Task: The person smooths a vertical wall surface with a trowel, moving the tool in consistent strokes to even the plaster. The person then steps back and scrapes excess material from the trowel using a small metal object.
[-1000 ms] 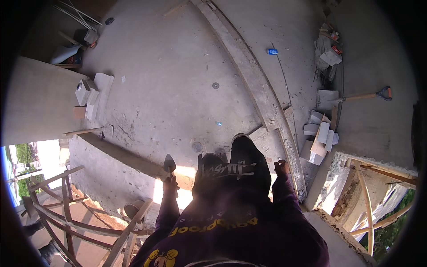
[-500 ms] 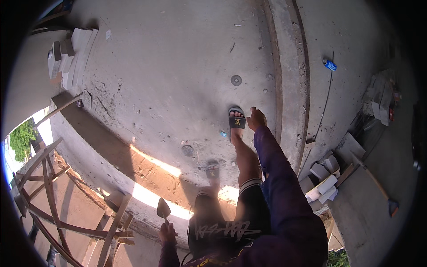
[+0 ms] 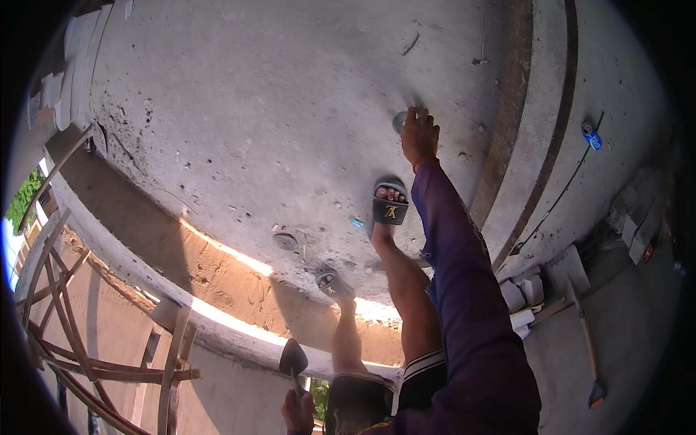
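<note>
My right hand reaches forward over a round grey disc on the concrete floor, overlapping it in view; its fingers are curled, and what they hold, if anything, is hidden. My left hand at the lower edge is closed on the handle of a pointing trowel, blade up. My sandalled feet stand on the floor, beside a small blue scrap and a flat round piece.
A long concrete strip runs along the right, with a blue can, block offcuts and a shovel beyond. On the left are a sandy trench, a curved concrete edge, timber framing and stacked boards.
My right hand has moved forward and up the picture from beside my leg to over the grey disc. The view has swung. My left hand still holds the trowel.
</note>
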Demonstrator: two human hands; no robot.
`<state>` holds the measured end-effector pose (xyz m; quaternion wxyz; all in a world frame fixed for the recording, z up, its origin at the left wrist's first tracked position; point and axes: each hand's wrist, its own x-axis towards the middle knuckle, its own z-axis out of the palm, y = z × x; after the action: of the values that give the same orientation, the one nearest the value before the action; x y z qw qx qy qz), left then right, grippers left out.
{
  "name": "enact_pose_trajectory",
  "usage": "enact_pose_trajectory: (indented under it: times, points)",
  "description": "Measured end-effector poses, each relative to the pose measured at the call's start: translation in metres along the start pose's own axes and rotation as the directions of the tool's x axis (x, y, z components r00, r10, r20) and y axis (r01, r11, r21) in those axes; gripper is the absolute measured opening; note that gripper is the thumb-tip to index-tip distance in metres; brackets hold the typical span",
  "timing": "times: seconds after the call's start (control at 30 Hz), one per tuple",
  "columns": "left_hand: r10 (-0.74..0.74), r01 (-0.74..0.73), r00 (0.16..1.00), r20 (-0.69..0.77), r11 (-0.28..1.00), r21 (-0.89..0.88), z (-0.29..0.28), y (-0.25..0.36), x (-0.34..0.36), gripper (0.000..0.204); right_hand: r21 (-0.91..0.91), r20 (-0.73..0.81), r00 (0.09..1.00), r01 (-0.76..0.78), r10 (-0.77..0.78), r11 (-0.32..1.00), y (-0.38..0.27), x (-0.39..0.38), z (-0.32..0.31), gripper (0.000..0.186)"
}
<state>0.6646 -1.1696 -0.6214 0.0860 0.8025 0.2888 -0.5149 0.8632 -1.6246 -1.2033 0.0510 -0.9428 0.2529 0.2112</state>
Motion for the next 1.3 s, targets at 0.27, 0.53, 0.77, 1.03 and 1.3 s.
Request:
enact_pose_trajectory:
  times: [0.27, 0.53, 0.77, 1.03, 1.3]
  points:
    - [0.062, -0.080, 0.988, -0.140, 0.988, -0.130, -0.005, 0.022, 0.025, 0.031, 0.017, -0.033, 0.997, 0.073, -0.072, 0.997, 0.012, 0.007, 0.006, 0.031]
    - [0.055, -0.094, 0.988, -0.144, 0.955, -0.281, -0.049, 0.161, 0.034, 0.023, 0.314, 0.227, 0.972, -0.015, -0.060, 0.949, 0.015, -0.008, -0.032, 0.026]
    - [0.021, -0.072, 0.997, -0.076, 0.616, -0.784, -0.062, 0.195, -0.004, 0.034, 0.713, 0.362, 0.899, -0.097, -0.246, 0.694, -0.020, -0.125, -0.142, 0.039]
    - [0.211, -0.267, 0.953, -0.218, 0.243, -0.933, -0.160, 0.224, -0.099, 0.049, 0.930, 0.283, 0.823, -0.109, -0.493, 0.351, -0.144, -0.208, -0.506, 0.036]
    - [0.317, -0.573, 0.808, -0.496, 0.227, -0.788, -0.214, 0.139, -0.169, 0.040, 0.699, -0.526, 0.574, 0.712, -0.627, 0.065, -0.268, -0.301, -0.688, 0.041]
